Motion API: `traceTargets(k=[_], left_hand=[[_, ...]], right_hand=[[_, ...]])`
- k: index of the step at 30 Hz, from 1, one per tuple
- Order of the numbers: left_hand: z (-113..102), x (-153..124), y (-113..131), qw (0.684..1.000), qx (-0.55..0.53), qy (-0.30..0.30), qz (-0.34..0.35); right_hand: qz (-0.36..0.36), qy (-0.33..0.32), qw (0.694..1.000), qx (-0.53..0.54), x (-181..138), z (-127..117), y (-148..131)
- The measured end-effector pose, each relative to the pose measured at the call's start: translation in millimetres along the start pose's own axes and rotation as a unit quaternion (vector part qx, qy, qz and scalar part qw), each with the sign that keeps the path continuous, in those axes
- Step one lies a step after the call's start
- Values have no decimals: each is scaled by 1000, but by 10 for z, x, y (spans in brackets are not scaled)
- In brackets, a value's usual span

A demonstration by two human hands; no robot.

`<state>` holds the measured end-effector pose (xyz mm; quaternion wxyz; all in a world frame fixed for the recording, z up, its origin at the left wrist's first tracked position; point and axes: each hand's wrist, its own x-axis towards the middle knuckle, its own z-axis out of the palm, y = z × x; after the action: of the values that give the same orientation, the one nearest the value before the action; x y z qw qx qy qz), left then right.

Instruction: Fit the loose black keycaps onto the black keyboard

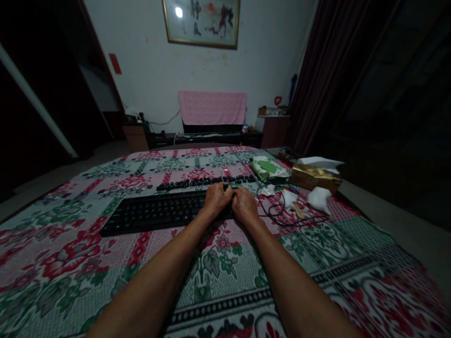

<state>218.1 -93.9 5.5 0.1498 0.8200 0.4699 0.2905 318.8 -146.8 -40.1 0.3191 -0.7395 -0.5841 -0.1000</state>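
A black keyboard [155, 212] lies across a table covered with a red and green floral cloth [81, 253]. My left hand [216, 199] and my right hand [244, 204] rest side by side on the keyboard's right end, fingers curled down and pressed close together. What the fingertips pinch, if anything, is hidden. Just beyond the hands lies a row of loose black keycaps [207, 181].
A black cable [278, 213] coils to the right of the hands. Beside it lie white tissue wads [319, 198], a gold tissue box [312, 176] and a green and white packet [268, 169]. A pink-covered TV stand [212, 109] is by the far wall.
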Motion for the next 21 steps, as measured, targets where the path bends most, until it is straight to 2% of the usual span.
traceTargets(k=[3, 6, 13, 18, 21], left_hand=[[-40, 38, -33, 997, -36, -35, -58], [-68, 91, -53, 991, -80, -70, -80], [-5, 131, -140, 989, -98, -63, -90], [32, 158, -221, 973, -153, -95, -142], [40, 172, -242, 973, -161, -88, -138]], right_hand=[[-2, 2, 1000, 13, -3, -13, -10], [1, -6, 1000, 19, -4, -26, -18], [2, -2, 1000, 18, -3, -19, -14], [9, -6, 1000, 25, 1, -27, -17], [9, -9, 1000, 26, 4, -34, -21]])
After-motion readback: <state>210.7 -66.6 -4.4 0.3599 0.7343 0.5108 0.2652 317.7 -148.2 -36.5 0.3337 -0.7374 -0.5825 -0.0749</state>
